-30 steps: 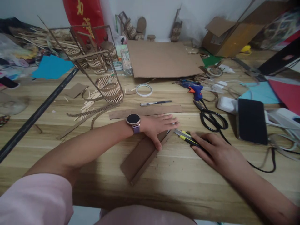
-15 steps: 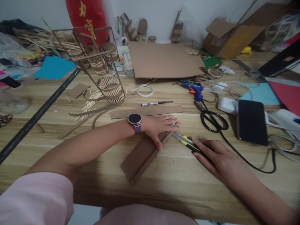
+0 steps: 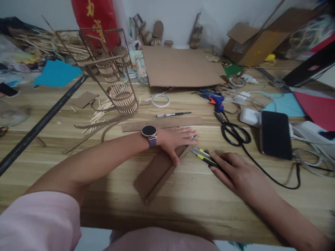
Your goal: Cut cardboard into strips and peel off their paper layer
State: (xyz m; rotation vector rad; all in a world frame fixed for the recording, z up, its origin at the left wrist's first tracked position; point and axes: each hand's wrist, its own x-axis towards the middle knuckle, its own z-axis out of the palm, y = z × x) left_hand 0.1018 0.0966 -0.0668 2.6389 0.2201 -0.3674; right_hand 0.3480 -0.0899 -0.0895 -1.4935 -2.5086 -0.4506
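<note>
My left hand (image 3: pixel 176 141), with a watch on its wrist, lies with fingers spread on a brown cardboard strip (image 3: pixel 153 172) that slants across the wooden table. A narrow cut edge piece runs along the strip's right side. Wrapped round a yellow-and-black utility knife (image 3: pixel 205 156) is my right hand (image 3: pixel 232 170). The knife's blade points left and its tip is at the strip's far right edge, close to my left fingertips.
Behind my hands lie another cardboard strip (image 3: pixel 162 123), a pen (image 3: pixel 173 114) and a white ring (image 3: pixel 160 100). Stick baskets (image 3: pixel 122 97) stand at back left. Scissors (image 3: pixel 235 134), a blue glue gun (image 3: pixel 217 103) and a phone (image 3: pixel 276 135) lie right.
The whole view has shifted slightly, moving most things a little to the left in the picture. Both hands keep nearly the same pose, the knife still at the strip's edge.
</note>
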